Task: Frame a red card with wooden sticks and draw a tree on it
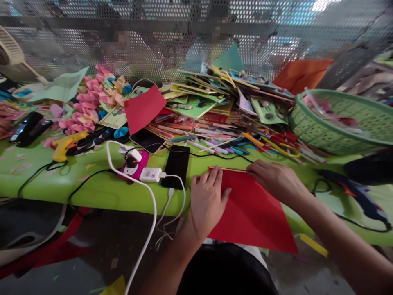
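A red sheet of paper (250,211) lies on the green table (101,188) at its near edge and hangs over it toward me. My left hand (207,198) lies flat on the sheet's left part, fingers stretched along the far folded edge. My right hand (276,178) presses palm-down on the same far edge further right, fingers together and pointing left. Neither hand holds anything else.
A black phone (176,166) on a white charger cable lies left of the sheet, by a pink power strip (135,166). Behind are pens, stacked cards (199,104), another red sheet (143,108), paper flowers (89,104), a yellow glue gun (66,145) and a green basket (344,119). Another glue gun (359,194) lies right.
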`<state>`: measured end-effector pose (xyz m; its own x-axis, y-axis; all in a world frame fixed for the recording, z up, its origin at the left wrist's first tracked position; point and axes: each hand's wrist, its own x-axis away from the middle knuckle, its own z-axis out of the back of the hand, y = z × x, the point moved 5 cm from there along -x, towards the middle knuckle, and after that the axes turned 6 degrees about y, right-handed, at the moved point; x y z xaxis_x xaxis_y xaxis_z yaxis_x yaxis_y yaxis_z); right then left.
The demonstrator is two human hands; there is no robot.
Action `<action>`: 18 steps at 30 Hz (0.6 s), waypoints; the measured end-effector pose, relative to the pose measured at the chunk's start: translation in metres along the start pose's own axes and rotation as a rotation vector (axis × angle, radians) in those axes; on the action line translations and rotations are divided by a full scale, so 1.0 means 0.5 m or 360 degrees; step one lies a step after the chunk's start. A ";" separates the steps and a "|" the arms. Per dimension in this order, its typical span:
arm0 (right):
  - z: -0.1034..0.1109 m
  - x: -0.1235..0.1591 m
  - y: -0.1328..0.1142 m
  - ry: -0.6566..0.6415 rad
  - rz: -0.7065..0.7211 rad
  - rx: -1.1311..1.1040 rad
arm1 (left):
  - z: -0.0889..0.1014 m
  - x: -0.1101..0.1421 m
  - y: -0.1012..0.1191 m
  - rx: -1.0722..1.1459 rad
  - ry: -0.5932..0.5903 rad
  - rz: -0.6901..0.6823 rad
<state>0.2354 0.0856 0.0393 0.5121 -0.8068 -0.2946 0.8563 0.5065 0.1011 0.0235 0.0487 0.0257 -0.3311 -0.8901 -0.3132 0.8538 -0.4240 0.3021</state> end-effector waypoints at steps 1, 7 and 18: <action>-0.001 0.000 -0.001 0.0000 -0.0003 -0.0007 | 0.000 0.000 0.000 -0.0010 0.0003 -0.0004; 0.008 0.001 0.002 0.0100 -0.0037 -0.0074 | -0.002 -0.003 0.001 -0.0066 0.0009 -0.0016; 0.079 0.151 0.060 0.0472 -0.0465 -0.0194 | -0.004 -0.005 0.000 -0.0151 -0.0022 -0.0019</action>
<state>0.3023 0.0277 0.0575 0.1924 -0.8085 -0.5562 0.9391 0.3161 -0.1347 0.0252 0.0513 0.0249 -0.3462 -0.8876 -0.3039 0.8838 -0.4172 0.2117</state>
